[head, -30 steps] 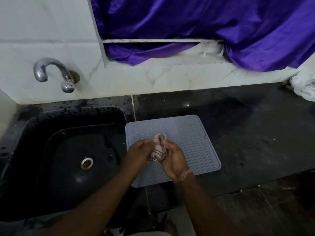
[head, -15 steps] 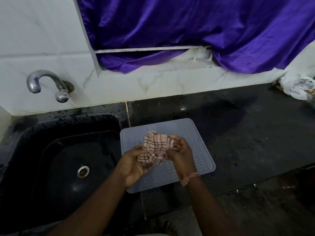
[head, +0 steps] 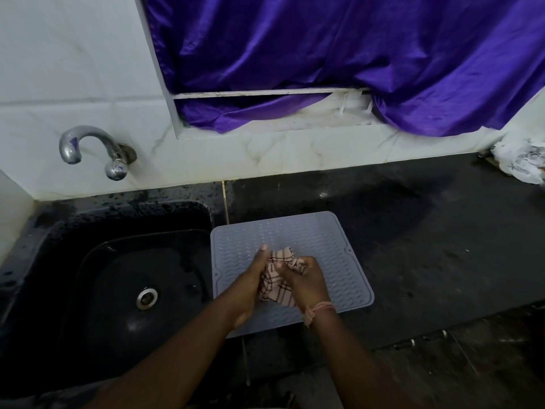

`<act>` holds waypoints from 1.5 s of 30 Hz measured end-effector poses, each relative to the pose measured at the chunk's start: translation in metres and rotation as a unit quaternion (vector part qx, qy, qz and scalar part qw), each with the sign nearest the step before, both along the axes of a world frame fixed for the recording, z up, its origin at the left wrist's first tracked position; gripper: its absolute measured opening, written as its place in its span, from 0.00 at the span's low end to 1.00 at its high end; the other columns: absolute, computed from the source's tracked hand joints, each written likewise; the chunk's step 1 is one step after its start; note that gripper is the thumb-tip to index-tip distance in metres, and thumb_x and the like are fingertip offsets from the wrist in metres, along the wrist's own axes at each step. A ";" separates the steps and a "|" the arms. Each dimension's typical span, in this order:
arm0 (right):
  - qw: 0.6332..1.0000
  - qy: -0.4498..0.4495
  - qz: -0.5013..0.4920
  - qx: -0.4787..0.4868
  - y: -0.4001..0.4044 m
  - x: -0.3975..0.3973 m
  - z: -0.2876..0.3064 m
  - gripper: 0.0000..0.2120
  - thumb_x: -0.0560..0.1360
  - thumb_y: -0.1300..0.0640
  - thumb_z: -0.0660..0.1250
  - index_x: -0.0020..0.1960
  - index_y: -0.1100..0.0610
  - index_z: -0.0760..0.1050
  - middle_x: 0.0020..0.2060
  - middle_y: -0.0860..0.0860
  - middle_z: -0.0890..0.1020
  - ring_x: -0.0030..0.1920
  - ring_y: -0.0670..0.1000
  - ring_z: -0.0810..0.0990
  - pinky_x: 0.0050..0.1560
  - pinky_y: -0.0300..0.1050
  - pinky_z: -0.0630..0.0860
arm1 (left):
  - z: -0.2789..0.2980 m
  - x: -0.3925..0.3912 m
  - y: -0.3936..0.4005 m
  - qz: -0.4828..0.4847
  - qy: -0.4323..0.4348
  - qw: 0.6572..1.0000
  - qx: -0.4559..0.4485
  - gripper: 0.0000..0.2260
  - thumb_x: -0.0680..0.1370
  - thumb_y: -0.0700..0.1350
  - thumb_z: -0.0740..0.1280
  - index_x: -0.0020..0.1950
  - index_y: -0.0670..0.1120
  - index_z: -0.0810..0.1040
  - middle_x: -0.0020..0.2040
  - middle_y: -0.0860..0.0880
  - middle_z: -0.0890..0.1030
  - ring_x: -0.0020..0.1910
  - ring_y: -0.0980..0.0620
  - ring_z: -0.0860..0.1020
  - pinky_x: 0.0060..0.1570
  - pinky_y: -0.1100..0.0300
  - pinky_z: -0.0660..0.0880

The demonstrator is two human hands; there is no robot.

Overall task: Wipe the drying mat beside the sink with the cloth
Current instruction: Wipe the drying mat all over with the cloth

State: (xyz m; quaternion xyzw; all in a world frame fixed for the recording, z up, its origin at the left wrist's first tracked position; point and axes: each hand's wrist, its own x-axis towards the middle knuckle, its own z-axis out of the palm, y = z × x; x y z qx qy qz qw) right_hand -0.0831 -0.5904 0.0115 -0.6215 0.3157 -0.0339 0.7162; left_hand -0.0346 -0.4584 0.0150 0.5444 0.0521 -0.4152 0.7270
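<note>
A grey ribbed drying mat lies flat on the black counter, right beside the sink. Above its middle I hold a pink cloth with dark checks, bunched up between both hands. My left hand grips the cloth's left side, fingers pointing away from me. My right hand grips its right side, and a pink thread band circles that wrist. Most of the cloth is hidden between my palms. I cannot tell whether the cloth touches the mat.
A black sink with a steel drain sits to the left, under a chrome tap on the white tiled wall. Purple curtain hangs behind the counter. A crumpled white bag lies at the far right. The black counter looks wet.
The cloth, spread wider between my hands half a second ago, is now bunched tighter. Both hands have closed in together over the mat's middle.
</note>
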 end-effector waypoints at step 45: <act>0.968 -0.095 0.222 -0.076 -0.116 -0.008 -0.009 0.15 0.74 0.75 0.67 0.55 0.60 0.78 0.47 0.56 0.85 0.50 0.57 0.84 0.47 0.46 0.82 | 0.028 0.048 -0.073 -0.168 -0.080 0.961 0.205 0.35 0.71 0.71 0.68 0.71 0.52 0.75 0.70 0.50 0.76 0.68 0.51 0.75 0.71 0.49 0.70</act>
